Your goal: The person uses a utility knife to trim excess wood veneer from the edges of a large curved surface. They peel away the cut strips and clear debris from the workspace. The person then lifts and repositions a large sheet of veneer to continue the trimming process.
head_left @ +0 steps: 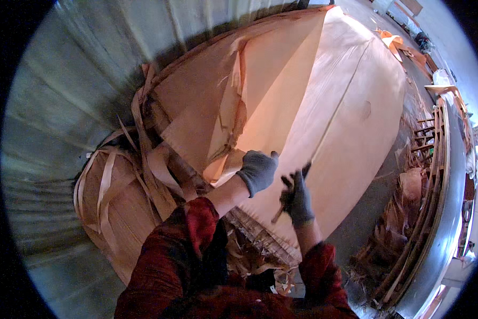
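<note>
A stack of large, thin wood veneer sheets spreads out ahead of me, pale pinkish tan. The top sheet on the left is lifted into a folded flap with a ragged, curled edge. My left hand, in a grey glove, is closed at the near end of this flap; its fingertips are hidden. To its right, my right hand, in a grey glove with dark palm and fingers, hovers over the sheets. A thin brown stick-like piece pokes out below its curled fingers. A long dark split runs along the pale sheet.
Loose veneer strips hang over another pile at the left, beside a greenish ribbed curtain-like covering. Splintered scraps lie close to my body. At the right are broken veneer pieces and stacked wooden slats.
</note>
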`<state>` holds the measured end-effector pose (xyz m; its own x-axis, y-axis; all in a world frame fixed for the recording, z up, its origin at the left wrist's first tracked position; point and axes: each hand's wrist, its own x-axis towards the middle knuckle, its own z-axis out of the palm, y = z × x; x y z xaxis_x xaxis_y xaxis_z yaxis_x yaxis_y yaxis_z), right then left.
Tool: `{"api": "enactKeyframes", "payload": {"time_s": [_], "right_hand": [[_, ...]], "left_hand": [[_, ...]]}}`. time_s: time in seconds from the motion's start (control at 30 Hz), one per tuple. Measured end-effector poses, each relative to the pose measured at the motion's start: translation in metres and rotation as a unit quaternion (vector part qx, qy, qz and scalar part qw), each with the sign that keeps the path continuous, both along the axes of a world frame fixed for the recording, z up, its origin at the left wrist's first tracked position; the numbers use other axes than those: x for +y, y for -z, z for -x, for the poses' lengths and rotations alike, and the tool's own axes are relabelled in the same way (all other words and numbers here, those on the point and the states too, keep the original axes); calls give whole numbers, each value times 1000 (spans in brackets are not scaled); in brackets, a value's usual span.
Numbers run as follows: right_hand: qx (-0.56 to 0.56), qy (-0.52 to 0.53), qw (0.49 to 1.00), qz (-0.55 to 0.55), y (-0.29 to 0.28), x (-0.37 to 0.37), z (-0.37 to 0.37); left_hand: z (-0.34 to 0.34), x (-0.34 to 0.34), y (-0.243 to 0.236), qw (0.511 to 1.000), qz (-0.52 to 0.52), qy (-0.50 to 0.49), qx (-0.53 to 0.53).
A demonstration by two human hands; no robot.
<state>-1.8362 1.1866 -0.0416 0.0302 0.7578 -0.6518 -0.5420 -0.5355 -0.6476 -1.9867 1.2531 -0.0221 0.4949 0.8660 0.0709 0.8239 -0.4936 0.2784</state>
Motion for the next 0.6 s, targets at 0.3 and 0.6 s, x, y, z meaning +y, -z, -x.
{"api": "enactKeyframes", "payload": {"time_s": [0.3, 0.6], "right_hand": [[-96, 7, 995, 36, 68, 96, 22], [-148, -30, 983, 102, 93, 89, 12]], "left_hand": [[-13, -14, 48, 995, 85, -52, -14], [71, 4, 63, 929, -96, -340, -113]]}}
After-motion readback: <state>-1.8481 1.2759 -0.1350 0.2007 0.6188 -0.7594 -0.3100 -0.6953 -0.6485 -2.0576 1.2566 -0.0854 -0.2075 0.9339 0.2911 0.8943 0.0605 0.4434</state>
